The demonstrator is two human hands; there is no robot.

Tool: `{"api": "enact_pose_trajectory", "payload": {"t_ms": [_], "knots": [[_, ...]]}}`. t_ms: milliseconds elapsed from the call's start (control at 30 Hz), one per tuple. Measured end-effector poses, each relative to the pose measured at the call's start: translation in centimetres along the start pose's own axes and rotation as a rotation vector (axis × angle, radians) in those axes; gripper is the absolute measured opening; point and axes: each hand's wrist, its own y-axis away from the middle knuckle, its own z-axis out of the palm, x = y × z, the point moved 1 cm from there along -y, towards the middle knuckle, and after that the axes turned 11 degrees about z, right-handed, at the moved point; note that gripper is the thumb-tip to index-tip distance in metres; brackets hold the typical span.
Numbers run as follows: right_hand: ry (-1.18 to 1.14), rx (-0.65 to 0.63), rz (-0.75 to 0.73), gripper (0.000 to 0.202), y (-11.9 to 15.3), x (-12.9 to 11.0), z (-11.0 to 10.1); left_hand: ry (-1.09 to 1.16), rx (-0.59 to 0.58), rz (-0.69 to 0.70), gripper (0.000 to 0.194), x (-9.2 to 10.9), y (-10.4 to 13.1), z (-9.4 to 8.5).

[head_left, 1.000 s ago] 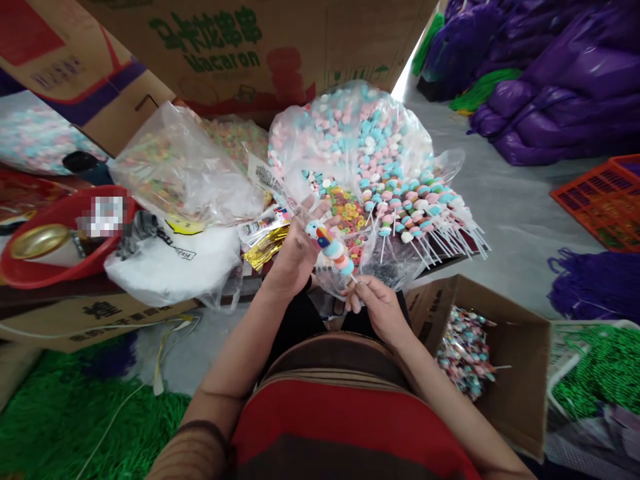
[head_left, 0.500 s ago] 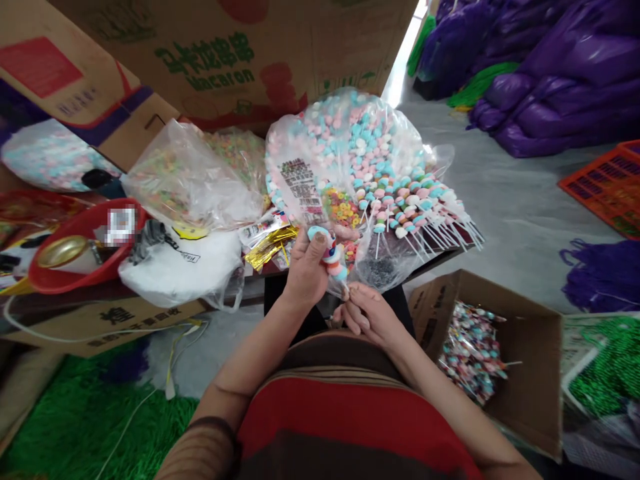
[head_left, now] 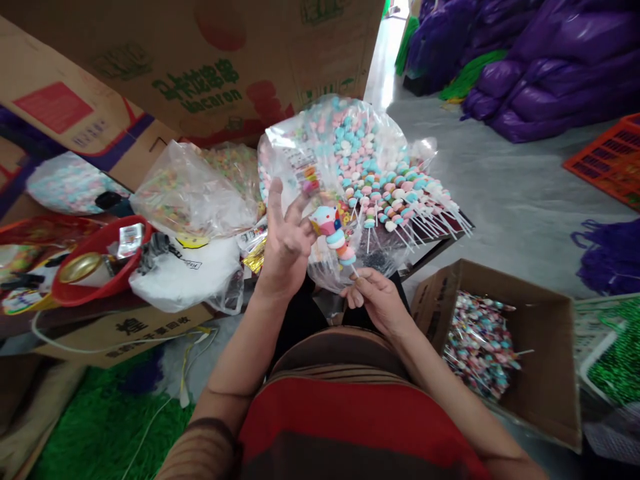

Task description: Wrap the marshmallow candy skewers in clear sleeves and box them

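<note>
Fingers (head_left: 275, 200) of left hand (head_left: 286, 245) now apart, right hand (head_left: 379, 298) still tight on candy-skewer stick (head_left: 355, 271)

the left hand (head_left: 290, 243) and the right hand (head_left: 375, 297) are bare. between the forearms, a top shows a broad red panel (head_left: 360, 410) with thin brown and tan stripes and a dark brown band nearer the hands. behind the left hand, a brown striped sleeve (head_left: 203, 453) ends in a darker cuff (head_left: 215, 430). the trousers (head_left: 297, 320) are black.

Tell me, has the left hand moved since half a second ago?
Yes, the left hand has moved leftward; it now hides more of the gold strips.
</note>
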Motion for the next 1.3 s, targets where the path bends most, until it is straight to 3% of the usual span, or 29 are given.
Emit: {"api": "enact_pose_trajectory", "payload": {"t_ms": [167,400,500,633,733,967,1067,1167,1300], "knots": [[0.113,0.101,-0.061,0.027,0.0,-0.1,-0.9,-0.049,-0.008,-0.002,0.071,-0.5,-0.5,-0.7],[0.461,0.308,-0.272,0.029,0.1,-0.8,-2.4,0.331,0.294,-0.128,0.024,-2.6,-0.3,-1.3],[0.434,0.259,-0.213,0.036,0.1,-0.9,-2.3,0.49,0.419,-0.189,0.017,-3.1,-0.2,-1.0],[0.28,0.11,-0.002,0.041,0.3,-0.5,-1.7,0.549,0.521,-0.232,0.015,-3.8,-0.2,-0.8],[0.242,0.048,0.065,0.041,0.3,0.0,-1.2,0.535,0.545,-0.279,0.019,-3.9,0.0,-0.7],[0.411,0.209,-0.124,0.033,-0.5,1.2,-1.6,0.489,0.471,-0.317,0.027,-3.6,1.0,-0.2],[0.413,0.3,-0.16,0.028,-0.9,2.1,-2.0,0.499,0.511,-0.336,0.025,-4.2,1.4,0.2],[0.338,0.356,-0.146,0.028,-1.3,2.8,-2.1,0.495,0.544,-0.364,0.029,-4.9,2.0,0.7],[0.261,0.302,-0.064,0.028,-1.4,2.7,-1.4,0.496,0.454,-0.372,0.038,-5.6,3.3,1.6]]}}
